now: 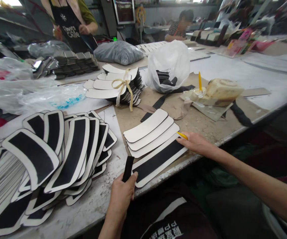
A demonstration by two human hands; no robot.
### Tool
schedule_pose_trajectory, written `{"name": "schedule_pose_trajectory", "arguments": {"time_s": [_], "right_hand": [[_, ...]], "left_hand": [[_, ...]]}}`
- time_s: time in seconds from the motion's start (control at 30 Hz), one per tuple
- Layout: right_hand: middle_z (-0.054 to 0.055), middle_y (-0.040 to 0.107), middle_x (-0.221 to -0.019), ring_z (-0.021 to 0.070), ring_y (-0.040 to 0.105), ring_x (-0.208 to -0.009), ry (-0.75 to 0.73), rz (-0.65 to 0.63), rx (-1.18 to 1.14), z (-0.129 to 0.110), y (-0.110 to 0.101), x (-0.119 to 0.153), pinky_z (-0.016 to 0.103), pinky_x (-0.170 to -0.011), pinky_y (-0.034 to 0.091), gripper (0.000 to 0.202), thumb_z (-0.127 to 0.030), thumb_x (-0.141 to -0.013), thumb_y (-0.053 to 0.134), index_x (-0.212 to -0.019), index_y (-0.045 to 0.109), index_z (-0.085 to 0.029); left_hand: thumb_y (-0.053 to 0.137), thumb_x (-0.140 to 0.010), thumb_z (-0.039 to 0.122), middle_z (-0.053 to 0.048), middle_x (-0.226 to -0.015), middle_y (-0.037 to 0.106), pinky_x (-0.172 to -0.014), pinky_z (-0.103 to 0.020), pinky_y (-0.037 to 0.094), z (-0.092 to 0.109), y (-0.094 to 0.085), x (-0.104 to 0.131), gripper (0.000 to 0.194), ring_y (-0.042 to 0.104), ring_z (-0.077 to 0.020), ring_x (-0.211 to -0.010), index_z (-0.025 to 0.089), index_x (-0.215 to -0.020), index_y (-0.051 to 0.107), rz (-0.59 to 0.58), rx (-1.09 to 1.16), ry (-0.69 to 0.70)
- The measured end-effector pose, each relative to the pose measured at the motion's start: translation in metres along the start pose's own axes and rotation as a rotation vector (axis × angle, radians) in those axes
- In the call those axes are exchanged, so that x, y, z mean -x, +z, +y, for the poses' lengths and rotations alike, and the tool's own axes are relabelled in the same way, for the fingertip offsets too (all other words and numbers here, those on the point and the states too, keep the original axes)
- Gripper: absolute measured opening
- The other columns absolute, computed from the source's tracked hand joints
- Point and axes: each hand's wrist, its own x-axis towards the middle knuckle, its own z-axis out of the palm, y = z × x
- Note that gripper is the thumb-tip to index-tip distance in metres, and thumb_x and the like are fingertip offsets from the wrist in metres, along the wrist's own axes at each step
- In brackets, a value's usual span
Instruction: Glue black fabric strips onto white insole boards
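A black strip point(128, 168) is standing up out of the left hand point(122, 196), whose fingers are closing around its lower end at the near edge of the worktable point(203, 122). The right hand point(195, 143) is resting on the corner of a white curved piece with a black centre point(158, 162), its fingers pinching a yellow stick point(182, 135). Beside it, three plain white pieces point(149, 131) are lying fanned one over another. The table is sitting dusty and cluttered in a busy workshop; a large heap of black-centred pieces point(54, 152) is spreading on the left, too many to count. One tied bundle point(118, 87) and one white plastic bag point(168, 66) are sitting further back. Two other people are working beyond: one in a black apron point(70, 26), one seated point(180, 26).
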Motion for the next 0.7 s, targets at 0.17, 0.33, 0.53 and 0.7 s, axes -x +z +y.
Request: {"name": "schedule_pose_trajectory", "arguments": {"time_s": [0.17, 0.33, 0.53, 0.7], "right_hand": [[0.006, 0.063, -0.076, 0.0203, 0.056, -0.071, 0.004, 0.006, -0.001, 0.000, 0.000, 0.000, 0.027, -0.066, 0.037, 0.029, -0.043, -0.085, 0.043, -0.078, 0.056, -0.018], [0.004, 0.060, -0.073, 0.0192, 0.055, -0.069, -0.052, -0.051, -0.087, 0.006, -0.002, 0.000, 0.026, -0.064, 0.038, 0.030, -0.044, -0.085, 0.039, -0.075, 0.051, -0.019], [0.002, 0.056, -0.069, 0.0179, 0.052, -0.065, -0.090, -0.120, -0.215, 0.006, -0.010, 0.001, 0.026, -0.060, 0.039, 0.033, -0.047, -0.083, 0.038, -0.071, 0.049, -0.019], [-0.003, 0.045, -0.059, 0.0123, 0.042, -0.052, -0.024, -0.178, -0.528, 0.002, -0.015, 0.007, 0.023, -0.047, 0.034, 0.038, -0.056, -0.077, 0.050, -0.069, 0.047, -0.019]], "left_hand": [[0.064, -0.065, 0.044, 0.009, -0.031, 0.036, -0.033, -0.021, 0.020, 0.000, -0.001, -0.002, 0.035, 0.030, -0.0065, -0.029, 0.021, -0.052, 0.042, 0.005, -0.013, 0.003], [0.064, -0.065, 0.046, 0.008, -0.029, 0.035, -0.034, -0.020, 0.019, 0.002, -0.001, -0.002, 0.037, 0.029, -0.0064, -0.029, 0.021, -0.051, 0.040, -0.009, -0.028, -0.024], [0.064, -0.063, 0.050, 0.007, -0.027, 0.034, -0.034, -0.022, 0.017, -0.004, -0.005, -0.006, 0.042, 0.028, -0.0067, -0.027, 0.022, -0.046, 0.039, -0.027, -0.018, -0.046], [0.065, -0.065, 0.052, 0.006, -0.028, 0.032, -0.035, -0.021, 0.015, -0.010, -0.011, -0.008, 0.049, 0.028, -0.0053, -0.028, 0.020, -0.041, 0.036, -0.055, 0.048, -0.025]]}}
